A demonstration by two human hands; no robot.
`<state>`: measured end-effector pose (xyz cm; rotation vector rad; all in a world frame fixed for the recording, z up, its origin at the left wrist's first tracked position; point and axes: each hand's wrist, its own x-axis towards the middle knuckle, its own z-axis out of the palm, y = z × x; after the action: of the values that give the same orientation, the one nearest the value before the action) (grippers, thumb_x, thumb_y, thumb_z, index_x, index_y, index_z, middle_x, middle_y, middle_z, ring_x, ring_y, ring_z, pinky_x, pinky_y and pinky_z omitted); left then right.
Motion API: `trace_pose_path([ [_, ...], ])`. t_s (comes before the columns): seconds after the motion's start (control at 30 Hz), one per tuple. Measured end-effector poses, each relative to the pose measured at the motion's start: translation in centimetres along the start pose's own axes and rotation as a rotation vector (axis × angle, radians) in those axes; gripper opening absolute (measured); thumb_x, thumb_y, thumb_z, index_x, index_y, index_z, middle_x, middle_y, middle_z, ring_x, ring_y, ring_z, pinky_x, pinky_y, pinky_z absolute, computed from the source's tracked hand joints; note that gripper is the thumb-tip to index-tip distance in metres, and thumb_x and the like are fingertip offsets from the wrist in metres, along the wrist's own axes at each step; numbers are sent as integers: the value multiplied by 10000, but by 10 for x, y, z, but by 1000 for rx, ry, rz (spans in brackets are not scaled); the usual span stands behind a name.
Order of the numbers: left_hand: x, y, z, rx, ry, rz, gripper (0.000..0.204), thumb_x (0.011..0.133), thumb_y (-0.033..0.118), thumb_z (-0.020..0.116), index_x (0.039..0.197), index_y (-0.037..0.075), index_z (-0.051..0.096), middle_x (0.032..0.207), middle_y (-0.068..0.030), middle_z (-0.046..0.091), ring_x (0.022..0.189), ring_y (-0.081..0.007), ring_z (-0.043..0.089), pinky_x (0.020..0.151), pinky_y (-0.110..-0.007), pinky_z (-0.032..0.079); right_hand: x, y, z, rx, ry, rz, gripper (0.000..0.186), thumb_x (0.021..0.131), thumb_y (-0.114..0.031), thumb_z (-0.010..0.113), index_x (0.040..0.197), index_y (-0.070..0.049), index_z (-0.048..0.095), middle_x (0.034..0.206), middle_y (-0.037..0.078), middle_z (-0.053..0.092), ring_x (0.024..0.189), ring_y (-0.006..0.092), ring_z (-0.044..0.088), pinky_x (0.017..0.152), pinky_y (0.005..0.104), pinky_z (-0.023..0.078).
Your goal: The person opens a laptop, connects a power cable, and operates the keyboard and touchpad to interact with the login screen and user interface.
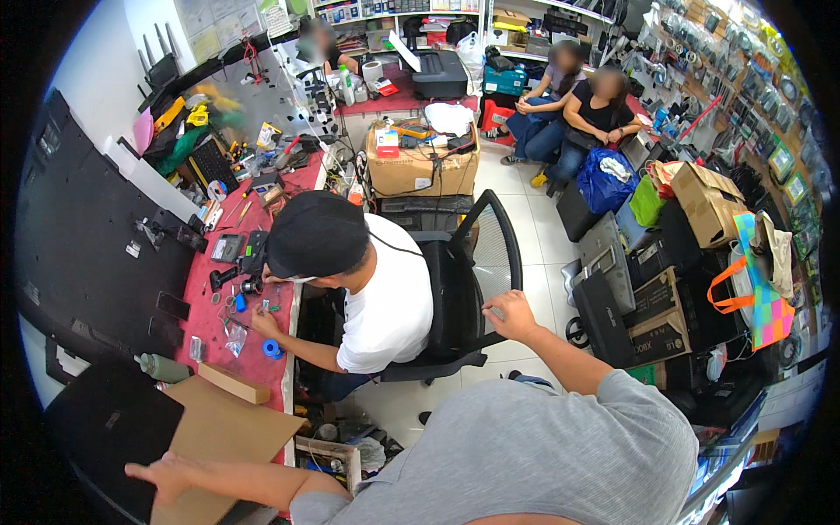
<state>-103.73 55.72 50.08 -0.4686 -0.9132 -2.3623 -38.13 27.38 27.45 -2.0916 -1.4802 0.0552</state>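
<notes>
My left hand (166, 477) reaches out over the near end of the red-topped bench, its fingers stretched toward a flat black panel (118, 420). Under that forearm lies a brown cardboard sheet (232, 429). Nothing shows in the left hand. My right hand (512, 317) hangs in the air beside the black mesh chair back (497, 241), fingers loosely bent and apart, holding nothing visible. A co-worker in a white shirt (389, 306) and black cap sits in that chair, bent over the bench, both hands among small parts beside a blue spool (273, 349).
The red bench (206, 289) carries a black cordless tool (223, 278), a grey-green bottle (164, 367) and a long cardboard box (234, 383). Two people sit at the back right. Boxes, bags and a checkered tote (766, 289) crowd the right side. White floor tiles (516, 197) run between.
</notes>
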Motion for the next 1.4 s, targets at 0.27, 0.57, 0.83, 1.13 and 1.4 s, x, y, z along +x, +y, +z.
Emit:
trace_pose_path([
  [0.27,-43,257,6,-715,-67,-297,523,872,231,727,1287,-45,569,1312,-220,595,1170,-369,546,988,-509,443,16,39,-35,404,-85,-87,142,879,-160,687,991,-80,723,1008,119,718,1014,323,649,932,418,480],
  [0.57,-159,409,-8,-927,-213,-554,574,944,281,613,1361,-90,476,1434,-290,475,1354,-442,406,1150,-603,303,33,174,-162,686,141,-51,148,905,-73,693,1039,-12,704,948,110,713,917,218,685,851,336,527],
  [0.83,-348,520,0,-941,-622,-1513,528,966,305,657,1367,-15,532,1437,-163,524,1311,-335,483,1145,-541,351,72,232,-316,1062,255,-178,379,1000,-149,575,1359,-36,524,1359,100,560,1217,209,556,1065,380,404],
  [1.13,-606,586,-26,-792,-1381,-1957,510,890,136,757,1339,39,537,1249,-146,633,1122,-310,637,980,-483,537,119,313,-353,1116,-298,-2,549,954,-246,679,1399,15,492,1292,78,607,1189,141,544,1046,301,401],
  [1.4,-808,583,3,-582,-1682,-1980,421,914,134,730,1279,2,567,1198,-146,656,1089,-289,655,925,-456,556,194,422,-289,1191,-326,237,475,924,-209,703,1319,10,555,1189,47,645,1082,116,584,945,286,479],
])
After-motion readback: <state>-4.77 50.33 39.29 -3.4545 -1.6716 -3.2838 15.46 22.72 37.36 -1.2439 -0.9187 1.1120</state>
